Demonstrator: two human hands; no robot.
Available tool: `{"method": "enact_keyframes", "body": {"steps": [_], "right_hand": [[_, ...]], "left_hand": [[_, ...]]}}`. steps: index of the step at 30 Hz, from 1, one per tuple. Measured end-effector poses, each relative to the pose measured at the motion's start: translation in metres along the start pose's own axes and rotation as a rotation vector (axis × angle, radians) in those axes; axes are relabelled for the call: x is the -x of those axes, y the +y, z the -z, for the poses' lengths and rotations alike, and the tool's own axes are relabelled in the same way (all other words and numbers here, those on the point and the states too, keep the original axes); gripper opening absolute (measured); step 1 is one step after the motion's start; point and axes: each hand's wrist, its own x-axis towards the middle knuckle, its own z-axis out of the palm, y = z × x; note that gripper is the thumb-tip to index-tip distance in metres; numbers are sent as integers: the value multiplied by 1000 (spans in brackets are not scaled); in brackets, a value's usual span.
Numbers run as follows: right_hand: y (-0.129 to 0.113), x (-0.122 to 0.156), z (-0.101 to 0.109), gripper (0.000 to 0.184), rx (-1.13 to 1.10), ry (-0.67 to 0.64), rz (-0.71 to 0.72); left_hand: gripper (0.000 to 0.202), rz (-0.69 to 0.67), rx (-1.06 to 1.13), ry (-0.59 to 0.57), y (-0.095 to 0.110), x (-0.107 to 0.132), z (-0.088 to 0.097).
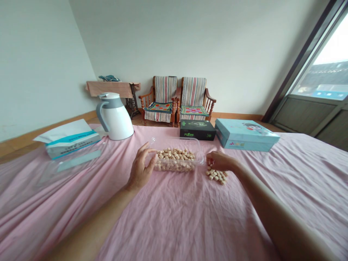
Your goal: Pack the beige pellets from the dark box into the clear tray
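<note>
A clear plastic container (199, 159) holds many small round beige pieces (175, 154), perhaps little biscuits. My left hand (141, 165) grips the container's left end, thumb at the near side and fingers over the rim. To the right of the container, a small pile of the same beige pieces (216, 176) lies on the pink cloth. Just over that pile, my right hand (218, 160) is closed with its fingertips pinched together. Whatever is between those fingertips is hidden or too small to make out.
On the pink cloth (174, 217) stand a white and grey jug (118, 119), a tissue pack (72, 139), a black box (197, 129) and a light blue box (244, 135). A clear plastic lid (72, 166) lies at left. Two wooden armchairs (176, 101) are beyond.
</note>
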Motion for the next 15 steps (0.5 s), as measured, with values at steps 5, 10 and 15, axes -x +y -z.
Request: {"method": "enact_keyframes", "body": {"steps": [5,10,15], "right_hand": [[3,0,4,20,-47,171,-133],[-6,0,20,14,-376,591,-151],[-19,0,29,26,-737,675,59]], "left_hand": [[27,4,-4,-2,-1,0,0],[26,-1,-6,-2,-2,-1,-2],[27,8,-4,-6,-1,0,-1]]}}
